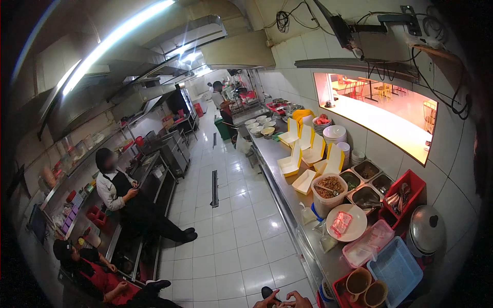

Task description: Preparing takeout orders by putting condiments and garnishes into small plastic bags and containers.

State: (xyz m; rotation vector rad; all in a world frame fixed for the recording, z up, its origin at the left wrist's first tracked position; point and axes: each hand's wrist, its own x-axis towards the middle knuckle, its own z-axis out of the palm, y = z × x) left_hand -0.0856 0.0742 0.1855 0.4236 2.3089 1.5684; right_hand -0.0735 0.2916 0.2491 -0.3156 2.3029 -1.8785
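Observation:
At the bottom edge of the view, my left hand (pixel 267 300) and my right hand (pixel 297 299) are held close together in front of me. Their fingers are spread and bent, with nothing visible in them. Part of each hand is cut off by the frame. A dark shoe (pixel 266 292) shows just beyond my left hand. To the right of my hands stands a steel counter (pixel 287 192). Its near end carries a red crate (pixel 341 287) with two brown jugs (pixel 358 281), a blue plastic basket (pixel 396 271) and a pink plastic tub (pixel 368 244).
Further along the counter are a plate (pixel 356 221) with a red-and-white packet, a food tub (pixel 329 200), steel pans (pixel 366 196) and yellow boxes (pixel 290 159). One person (pixel 119 188) stands left holding a phone; another (pixel 102 277) sits nearby; another (pixel 221 104) stands far back. Tiled floor (pixel 231 238) runs between.

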